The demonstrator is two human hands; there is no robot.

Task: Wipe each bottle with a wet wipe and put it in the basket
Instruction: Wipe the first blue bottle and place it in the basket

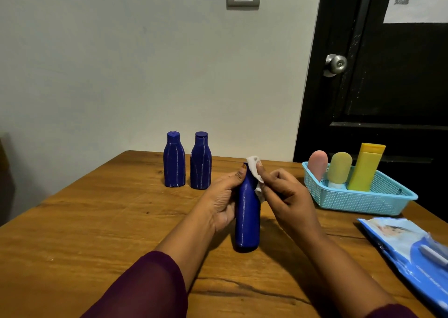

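- Maroon sleeve (145, 288) covers the left forearm, closest to the camera.
- Left hand (223, 201) grips the dark blue bottle (247, 220), which stands mid-tabletop (97, 220), pale streaks running down its side.
- Right hand (286, 194) pinches a white wet wipe (254, 170) against the bottle's neck.
- Two more streaked blue bottles (174, 162) (200, 164) stand upright behind, side by side.
- Light blue basket (358, 201) at right holds a pink bottle (318, 165), a green bottle (339, 170) and a yellow bottle (366, 167).

Both forearms (189, 240) reach forward and converge at the middle, bare below maroon sleeves (145, 286). The left hand (221, 197) curls round a blue bottle (247, 220), thumb raised near its top. The right hand (283, 194) pinches a white wipe (254, 170) against the bottle's neck, fingers bent.
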